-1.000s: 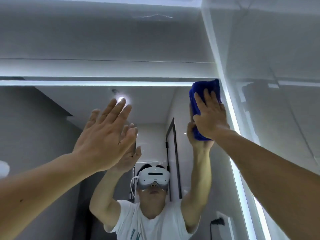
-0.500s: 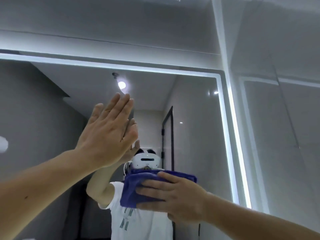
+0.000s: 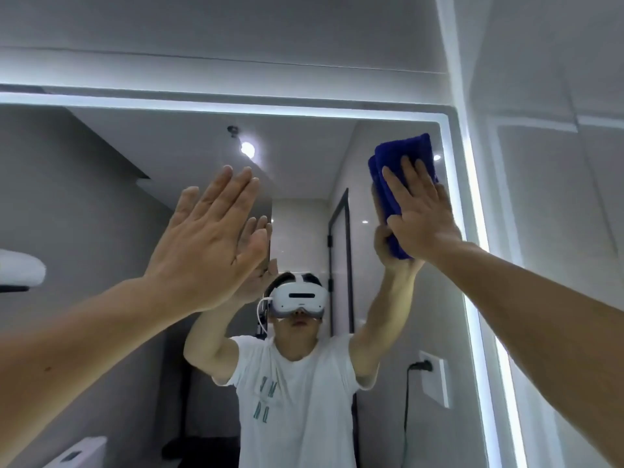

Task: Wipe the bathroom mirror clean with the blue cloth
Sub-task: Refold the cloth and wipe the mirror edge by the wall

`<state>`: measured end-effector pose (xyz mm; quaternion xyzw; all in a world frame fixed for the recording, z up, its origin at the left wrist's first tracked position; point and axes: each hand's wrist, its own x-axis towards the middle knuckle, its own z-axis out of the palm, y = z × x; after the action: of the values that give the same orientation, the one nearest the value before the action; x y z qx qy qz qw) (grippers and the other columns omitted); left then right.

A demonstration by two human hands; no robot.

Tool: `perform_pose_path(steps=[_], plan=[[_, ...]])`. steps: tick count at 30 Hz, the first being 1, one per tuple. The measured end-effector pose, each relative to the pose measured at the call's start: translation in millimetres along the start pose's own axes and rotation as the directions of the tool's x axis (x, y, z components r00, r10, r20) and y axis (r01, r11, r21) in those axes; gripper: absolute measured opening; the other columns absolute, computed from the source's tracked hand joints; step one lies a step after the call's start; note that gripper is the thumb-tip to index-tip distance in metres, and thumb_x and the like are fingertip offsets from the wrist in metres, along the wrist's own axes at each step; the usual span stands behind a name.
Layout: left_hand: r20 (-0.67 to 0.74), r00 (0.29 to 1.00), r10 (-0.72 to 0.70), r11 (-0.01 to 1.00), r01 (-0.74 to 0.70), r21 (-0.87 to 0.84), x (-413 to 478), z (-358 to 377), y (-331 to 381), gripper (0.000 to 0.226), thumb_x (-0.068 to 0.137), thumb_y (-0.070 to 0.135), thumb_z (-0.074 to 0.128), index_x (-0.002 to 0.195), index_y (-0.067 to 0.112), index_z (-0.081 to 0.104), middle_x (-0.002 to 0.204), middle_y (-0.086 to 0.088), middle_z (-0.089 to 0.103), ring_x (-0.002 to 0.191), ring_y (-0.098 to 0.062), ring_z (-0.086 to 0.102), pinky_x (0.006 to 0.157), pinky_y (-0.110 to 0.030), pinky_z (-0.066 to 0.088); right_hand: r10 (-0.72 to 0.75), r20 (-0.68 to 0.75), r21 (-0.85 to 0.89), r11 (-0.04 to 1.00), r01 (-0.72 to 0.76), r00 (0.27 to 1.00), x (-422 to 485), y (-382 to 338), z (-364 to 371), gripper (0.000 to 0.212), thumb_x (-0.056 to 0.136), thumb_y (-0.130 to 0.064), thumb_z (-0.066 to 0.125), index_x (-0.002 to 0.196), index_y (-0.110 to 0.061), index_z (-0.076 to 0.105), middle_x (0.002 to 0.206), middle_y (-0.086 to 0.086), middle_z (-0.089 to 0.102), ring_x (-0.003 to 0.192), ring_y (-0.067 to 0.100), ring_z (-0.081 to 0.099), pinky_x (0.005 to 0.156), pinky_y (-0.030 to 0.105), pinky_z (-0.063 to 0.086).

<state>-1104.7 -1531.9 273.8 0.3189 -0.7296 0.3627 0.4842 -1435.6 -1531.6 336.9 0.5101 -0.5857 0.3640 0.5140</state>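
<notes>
My right hand (image 3: 422, 217) lies flat, fingers straight and slightly spread, pressing the folded blue cloth (image 3: 403, 157) against the mirror (image 3: 101, 204). The cloth shows above my fingertips and past my thumb, close under the mirror's top right corner. My left hand (image 3: 202, 238) is open too, fingers straight and together, palm toward the glass and meeting its own reflection. Whether it truly touches, I cannot tell.

Just right of my right little finger runs the lit strip (image 3: 472, 251) that borders the mirror, and it carries on along the top above both hands. Beyond it to the right is a pale glossy tiled wall (image 3: 557, 214).

Between my two hands the glass shows a ceiling lamp (image 3: 247, 149) and a dark-framed door (image 3: 340, 265). Below them it shows a white headset (image 3: 299, 298) and a white T-shirt (image 3: 297, 400). Under my right forearm a wall socket (image 3: 435, 380) with a plug in it is reflected.
</notes>
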Motion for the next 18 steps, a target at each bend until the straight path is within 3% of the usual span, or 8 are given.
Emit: perform_pose_path(steps=[4,7,12,14,18], plan=[[0.002,1.000,0.000,0.999,0.000,-0.054,-8.8,14.9,11.6,0.065,0.095,0.051,0.010,0.152,0.025,-0.008,0.162,0.010,-0.015,0.145,-0.001,-0.025,0.121,-0.033,-0.013,-0.193,0.029,-0.058,0.979,0.195,0.981,-45.0,-29.7,3.5,0.076,0.085,-0.030,0.038,0.155,-0.027,0.007,0.163,0.004,0.000,0.149,0.024,-0.006,0.120,0.049,0.006],[0.038,0.999,0.008,0.998,-0.006,-0.056,-22.9,29.9,19.6,0.065,0.095,0.052,0.005,0.151,0.024,-0.011,0.163,0.008,-0.017,0.146,-0.004,-0.026,0.121,-0.034,-0.013,-0.358,0.063,-0.027,0.933,0.360,0.932,-100.9,-62.0,12.8,0.080,0.089,-0.033,0.048,0.155,-0.030,0.002,0.163,0.002,-0.008,0.149,0.021,-0.012,0.119,0.051,0.007],[0.089,0.996,0.008,0.997,0.000,-0.080,-52.8,50.4,26.8,0.068,0.094,0.055,-0.005,0.153,0.023,-0.010,0.163,0.006,-0.018,0.147,-0.006,-0.024,0.123,-0.041,-0.006,-0.523,0.114,0.050,0.852,0.520,0.845,-224.1,-117.3,36.3,0.092,0.079,-0.032,0.066,0.155,-0.029,0.013,0.163,0.000,-0.001,0.150,0.023,0.001,0.117,0.052,0.012],[0.118,0.993,0.001,0.995,0.011,-0.095,-66.6,55.9,29.1,0.069,0.093,0.056,-0.008,0.154,0.023,-0.011,0.163,0.007,-0.020,0.147,-0.006,-0.025,0.123,-0.041,-0.006,-0.622,0.190,0.021,0.776,0.630,0.760,-272.7,-129.6,46.3,0.091,0.079,-0.036,0.066,0.155,-0.029,0.015,0.163,0.001,0.000,0.150,0.024,0.003,0.119,0.052,0.014],[0.190,0.982,-0.007,0.993,0.029,-0.112,-95.1,62.1,30.6,0.069,0.093,0.056,-0.006,0.154,0.024,-0.012,0.162,0.008,-0.023,0.145,-0.005,-0.028,0.123,-0.042,-0.008,-0.738,0.454,-0.072,0.528,0.846,0.499,-337.9,-134.9,62.4,0.094,0.081,-0.055,0.066,0.155,-0.030,0.013,0.163,-0.003,0.006,0.149,0.020,0.009,0.111,0.047,0.014]])
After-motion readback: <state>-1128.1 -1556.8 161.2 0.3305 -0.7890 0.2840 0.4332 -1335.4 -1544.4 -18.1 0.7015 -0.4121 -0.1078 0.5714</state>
